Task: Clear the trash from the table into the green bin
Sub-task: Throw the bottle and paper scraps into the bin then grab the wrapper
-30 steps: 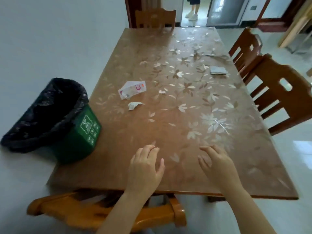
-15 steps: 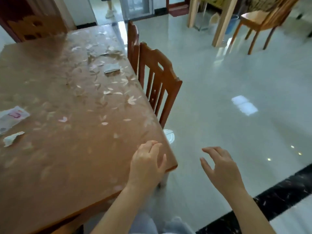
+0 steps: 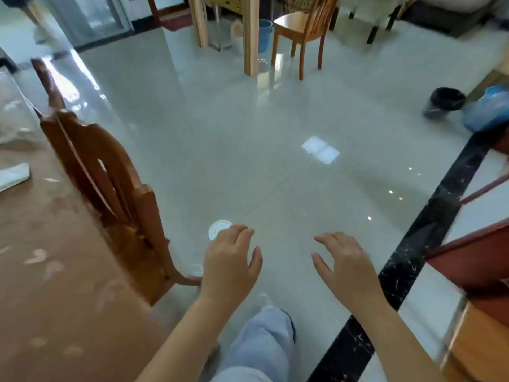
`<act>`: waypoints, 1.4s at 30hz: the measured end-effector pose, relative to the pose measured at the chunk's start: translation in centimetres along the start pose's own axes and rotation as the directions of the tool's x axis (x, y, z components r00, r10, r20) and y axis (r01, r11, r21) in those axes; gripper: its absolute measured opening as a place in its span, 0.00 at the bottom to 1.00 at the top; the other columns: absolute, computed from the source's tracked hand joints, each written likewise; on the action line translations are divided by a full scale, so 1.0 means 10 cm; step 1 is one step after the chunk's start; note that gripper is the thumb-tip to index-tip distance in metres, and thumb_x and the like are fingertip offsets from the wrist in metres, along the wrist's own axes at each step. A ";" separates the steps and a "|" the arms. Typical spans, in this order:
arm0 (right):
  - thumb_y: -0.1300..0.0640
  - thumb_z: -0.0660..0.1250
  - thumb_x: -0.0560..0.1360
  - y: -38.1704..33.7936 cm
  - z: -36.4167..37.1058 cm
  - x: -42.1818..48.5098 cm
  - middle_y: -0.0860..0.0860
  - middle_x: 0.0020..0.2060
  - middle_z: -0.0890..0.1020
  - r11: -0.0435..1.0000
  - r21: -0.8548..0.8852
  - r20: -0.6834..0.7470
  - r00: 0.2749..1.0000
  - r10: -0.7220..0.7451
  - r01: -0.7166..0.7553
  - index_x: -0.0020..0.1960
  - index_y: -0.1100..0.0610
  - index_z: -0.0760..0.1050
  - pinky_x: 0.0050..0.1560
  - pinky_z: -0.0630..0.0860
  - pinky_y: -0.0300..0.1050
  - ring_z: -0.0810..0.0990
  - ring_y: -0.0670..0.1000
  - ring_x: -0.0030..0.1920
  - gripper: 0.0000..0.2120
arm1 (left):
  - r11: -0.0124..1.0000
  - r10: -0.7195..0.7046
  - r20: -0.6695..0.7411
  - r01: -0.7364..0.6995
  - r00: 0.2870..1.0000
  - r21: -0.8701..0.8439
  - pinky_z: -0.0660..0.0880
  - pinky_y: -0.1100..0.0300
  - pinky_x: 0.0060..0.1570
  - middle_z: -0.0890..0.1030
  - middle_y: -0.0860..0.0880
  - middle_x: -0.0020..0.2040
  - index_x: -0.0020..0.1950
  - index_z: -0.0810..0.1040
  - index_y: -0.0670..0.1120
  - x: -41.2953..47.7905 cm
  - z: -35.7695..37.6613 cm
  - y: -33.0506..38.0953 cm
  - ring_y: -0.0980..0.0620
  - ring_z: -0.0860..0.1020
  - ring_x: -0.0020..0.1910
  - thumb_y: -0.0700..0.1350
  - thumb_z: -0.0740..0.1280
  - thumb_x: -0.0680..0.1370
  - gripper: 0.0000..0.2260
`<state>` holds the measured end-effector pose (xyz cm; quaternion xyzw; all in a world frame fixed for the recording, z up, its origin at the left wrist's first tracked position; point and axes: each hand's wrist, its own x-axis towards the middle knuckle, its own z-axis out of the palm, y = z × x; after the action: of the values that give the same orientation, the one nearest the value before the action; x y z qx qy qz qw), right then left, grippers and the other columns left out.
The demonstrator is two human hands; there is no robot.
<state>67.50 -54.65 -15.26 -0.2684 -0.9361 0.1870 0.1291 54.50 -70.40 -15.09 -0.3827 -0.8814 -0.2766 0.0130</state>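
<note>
The brown flower-patterned table fills the left side of the view. One piece of white folded paper trash lies on it at the far left edge. The green bin is out of view. My left hand hovers over the floor just right of the table's corner, fingers apart and holding nothing. Further right, my right hand hangs the same way above the tiles, empty with spread fingers.
A wooden chair stands against the table's right side. A white round disc lies on the glossy tiled floor. A black bin and blue bag sit far right. Another chair stands at the back.
The view has swung right, away from the table and green bin toward the open floor. Both hands kept their open pose and now hang over the tiles instead of the tabletop.
</note>
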 end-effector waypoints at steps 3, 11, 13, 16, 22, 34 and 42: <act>0.54 0.64 0.67 0.11 -0.08 0.65 0.55 0.42 0.82 1.000 -0.025 0.030 0.999 -0.012 0.012 0.49 0.59 0.77 0.40 0.78 0.50 0.79 0.57 0.42 0.13 | 0.999 0.010 -0.038 -0.011 0.999 -0.040 0.76 0.56 0.40 0.82 0.44 0.45 0.48 0.79 0.40 0.64 0.15 0.06 0.44 0.80 0.40 0.47 0.59 0.70 0.15; 0.53 0.63 0.68 0.09 -0.04 2.06 0.55 0.43 0.82 0.992 0.008 0.041 0.991 -0.124 0.124 0.49 0.59 0.77 0.44 0.77 0.49 0.80 0.57 0.45 0.14 | 0.997 -0.073 -0.106 0.073 0.992 -0.003 0.76 0.54 0.41 0.82 0.44 0.45 0.47 0.80 0.40 1.75 0.20 -0.13 0.43 0.79 0.41 0.47 0.60 0.71 0.14; 0.50 0.60 0.69 0.09 0.06 2.31 0.54 0.44 0.82 0.986 0.030 0.069 0.984 -0.167 0.165 0.49 0.58 0.78 0.44 0.77 0.48 0.80 0.56 0.45 0.16 | 0.991 -0.122 -0.103 0.126 0.987 0.034 0.76 0.53 0.41 0.82 0.43 0.46 0.47 0.80 0.41 1.93 0.22 -0.23 0.43 0.80 0.42 0.47 0.59 0.71 0.15; 0.52 0.62 0.69 0.12 0.24 2.78 0.54 0.44 0.82 0.974 0.084 0.109 0.969 -0.221 0.212 0.50 0.58 0.78 0.44 0.77 0.49 0.80 0.57 0.45 0.14 | 0.972 -0.216 -0.075 0.222 0.974 0.081 0.77 0.52 0.42 0.82 0.43 0.46 0.48 0.80 0.41 2.21 0.28 -0.41 0.42 0.80 0.43 0.48 0.59 0.71 0.16; 0.62 0.71 0.68 0.24 0.45 4.11 0.55 0.45 0.82 0.950 0.148 0.088 0.953 -0.290 0.275 0.50 0.59 0.77 0.46 0.75 0.49 0.79 0.58 0.46 0.11 | 0.920 -0.342 -0.145 0.363 0.928 0.150 0.77 0.54 0.40 0.82 0.44 0.46 0.48 0.79 0.42 3.08 0.35 -0.78 0.44 0.80 0.42 0.48 0.58 0.70 0.15; 0.60 0.69 0.69 -0.54 1.01 6.19 0.51 0.47 0.81 0.784 0.301 0.233 0.755 -0.613 0.543 0.52 0.57 0.77 0.45 0.70 0.43 0.77 0.55 0.49 0.11 | 0.747 -0.570 -0.337 0.643 0.749 0.168 0.77 0.52 0.44 0.82 0.43 0.48 0.48 0.79 0.41 4.47 -0.06 -1.35 0.44 0.80 0.46 0.48 0.57 0.71 0.16; 0.61 0.73 0.66 -1.74 1.69 6.67 0.53 0.44 0.82 0.595 0.363 0.300 0.514 -0.803 0.717 0.49 0.58 0.77 0.41 0.76 0.46 0.80 0.55 0.44 0.12 | 0.559 -0.685 -0.514 0.825 0.516 0.084 0.75 0.52 0.47 0.80 0.44 0.50 0.51 0.78 0.42 4.42 -0.59 -2.27 0.45 0.78 0.49 0.48 0.60 0.72 0.14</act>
<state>-1.06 -36.30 -13.70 0.2335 -0.9381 0.2555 0.0114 6.69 -56.38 -10.56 0.1237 -0.9647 -0.1836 0.1425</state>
